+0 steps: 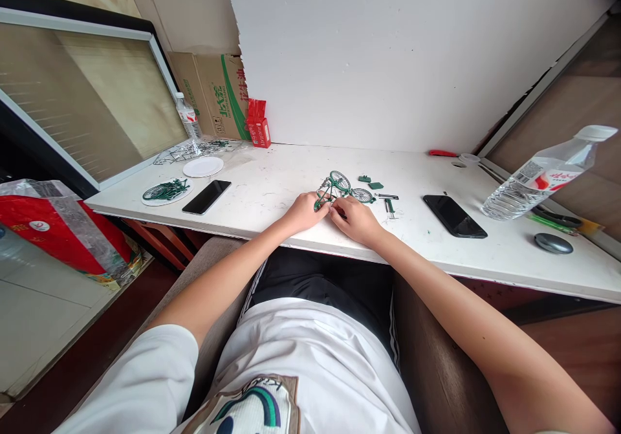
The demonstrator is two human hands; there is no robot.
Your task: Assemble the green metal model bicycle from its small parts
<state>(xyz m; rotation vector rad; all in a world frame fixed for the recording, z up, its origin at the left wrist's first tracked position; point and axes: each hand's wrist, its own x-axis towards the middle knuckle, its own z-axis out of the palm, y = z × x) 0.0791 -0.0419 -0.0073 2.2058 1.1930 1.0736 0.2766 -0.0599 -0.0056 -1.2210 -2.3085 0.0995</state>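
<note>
A small green model bicycle [340, 180] with spoked wheels is tilted near the table's front edge, between my two hands. My left hand [308, 211] is closed round its near left part. Beside it, my right hand [358, 219] is closed in a pinch close to the frame; its fingertips hide whatever they hold. Just right of the bicycle lie a flat green piece [376, 186], a smaller green piece [363, 178], a thin dark strip [388, 196] and a green T-shaped part [389, 207].
On the left are a white plate of green parts [167, 191], another white plate [203, 167], a phone [207, 197], a water bottle [188, 117] and a red box [259, 127]. A black phone [455, 215], grey mouse [554, 243] and large bottle [543, 175] stand right.
</note>
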